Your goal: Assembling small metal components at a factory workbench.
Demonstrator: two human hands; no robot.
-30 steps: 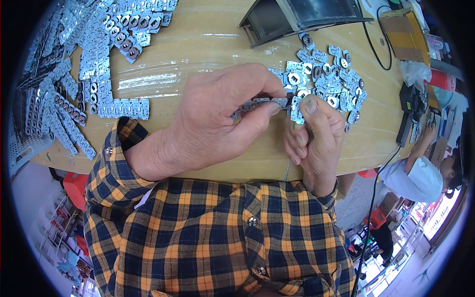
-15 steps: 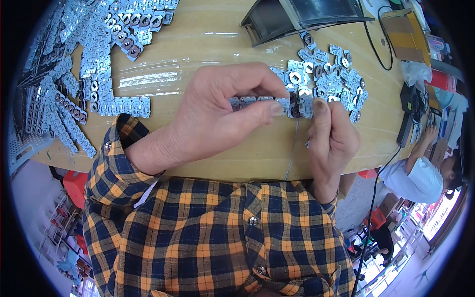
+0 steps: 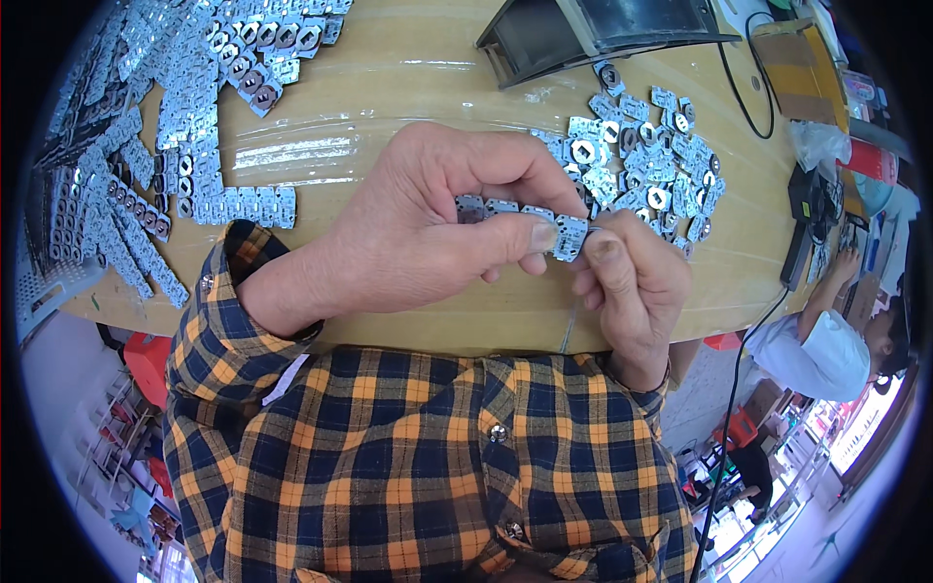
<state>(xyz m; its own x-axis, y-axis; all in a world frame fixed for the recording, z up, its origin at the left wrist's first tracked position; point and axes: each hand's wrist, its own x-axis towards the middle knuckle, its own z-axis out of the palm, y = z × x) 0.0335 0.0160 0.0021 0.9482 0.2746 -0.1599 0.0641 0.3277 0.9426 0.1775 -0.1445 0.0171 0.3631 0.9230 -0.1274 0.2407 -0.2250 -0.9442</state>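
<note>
A short strip of small pale-blue circuit boards point(image 3: 502, 207) is held up in front of me, over the near part of the table. My left hand point(image 3: 428, 219) is closed on it, thumb along the near side and fingers curled behind. The end board point(image 3: 570, 239) sticks out past my left thumb, tilted against the others. At that end, my right hand point(image 3: 637, 282) pinches with thumb and bent forefinger; its fingertips hide the exact grip. Beyond my hands lies a loose pile of single boards point(image 3: 637, 160), some with round metal parts.
Many joined board strips point(image 3: 190, 107) are heaped on the left of the table point(image 3: 389, 97). A dark open-ended box point(image 3: 603, 34) stands at the far side. Cardboard point(image 3: 797, 68), a black cable point(image 3: 743, 87) and a red container point(image 3: 868, 160) are on the right. Another person point(image 3: 821, 350) sits there.
My right hand has moved slightly left and lower, closer to my left hand. The strip's right end has tipped down toward me and is now partly behind the right fingertips.
</note>
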